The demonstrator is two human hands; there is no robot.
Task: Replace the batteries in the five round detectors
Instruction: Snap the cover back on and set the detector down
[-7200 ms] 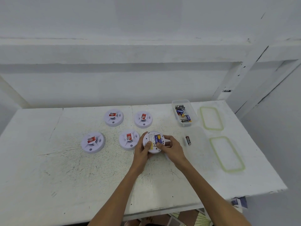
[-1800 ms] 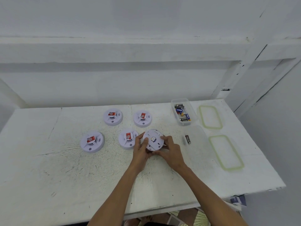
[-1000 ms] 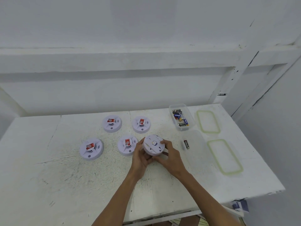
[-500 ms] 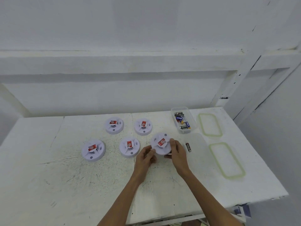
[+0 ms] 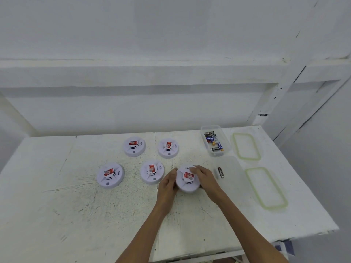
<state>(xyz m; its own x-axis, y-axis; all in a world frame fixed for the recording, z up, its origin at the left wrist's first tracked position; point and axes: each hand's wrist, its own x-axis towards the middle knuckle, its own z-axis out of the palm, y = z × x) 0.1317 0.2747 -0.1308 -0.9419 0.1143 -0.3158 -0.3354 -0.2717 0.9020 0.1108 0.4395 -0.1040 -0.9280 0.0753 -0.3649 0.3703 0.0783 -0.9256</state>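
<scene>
Cupping the detector by its rim, my left hand and right hand curl fingers round it, light, stiff, probably slick plastic best gripped edgewise.

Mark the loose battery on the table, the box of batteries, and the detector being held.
loose battery [image 5: 220, 172], head view, middle of its body.
box of batteries [image 5: 218, 153], head view, its near wall.
held detector [image 5: 187, 186], head view, white front below the red label.
</scene>
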